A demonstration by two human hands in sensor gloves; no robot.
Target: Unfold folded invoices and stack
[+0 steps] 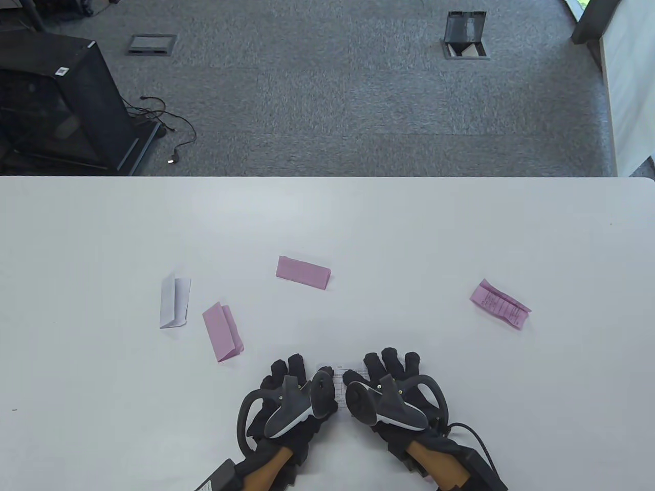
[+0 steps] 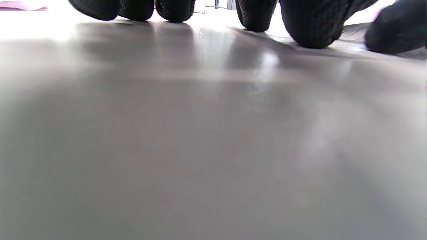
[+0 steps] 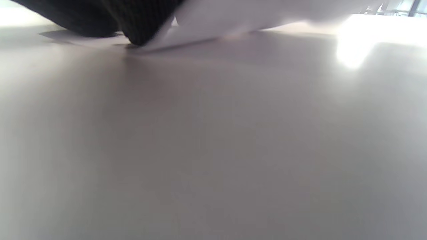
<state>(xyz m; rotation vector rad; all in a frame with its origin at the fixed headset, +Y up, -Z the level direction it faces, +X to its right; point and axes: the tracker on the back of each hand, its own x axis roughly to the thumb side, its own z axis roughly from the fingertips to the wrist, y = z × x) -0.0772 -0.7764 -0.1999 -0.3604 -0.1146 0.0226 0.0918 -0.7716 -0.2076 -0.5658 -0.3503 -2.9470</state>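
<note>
Table view: the left hand (image 1: 286, 394) and the right hand (image 1: 394, 388) lie palm-down side by side at the near edge of the white table (image 1: 460, 230), fingers spread flat. Between and under them sits a white printed invoice (image 1: 342, 383), only a narrow strip of it showing; both hands press on it. Four folded invoices lie apart on the table: a white folded invoice (image 1: 174, 302) to the left, a pink folded invoice (image 1: 222, 331) just to its right, a second pink one (image 1: 303, 272) standing like a low tent farther back near the middle, and a crumpled pink printed invoice (image 1: 500, 303) well off to the right. Beyond the table, on the grey carpet (image 1: 332, 102), stand a black case (image 1: 61, 107) with a loose cable (image 1: 174, 138) and two floor boxes (image 1: 464, 35).

Left wrist view: the camera sits very low over the tabletop (image 2: 200, 150). The gloved fingertips (image 2: 175, 10) rest on the surface in a spread row along the top edge; paper under the rightmost ones is probably the invoice, though it is blurred.

Right wrist view: again low over the tabletop (image 3: 213, 150). A dark gloved finger (image 3: 140, 23) presses down on the edge of the white sheet (image 3: 233, 20), whose far part lifts slightly off the surface.
</note>
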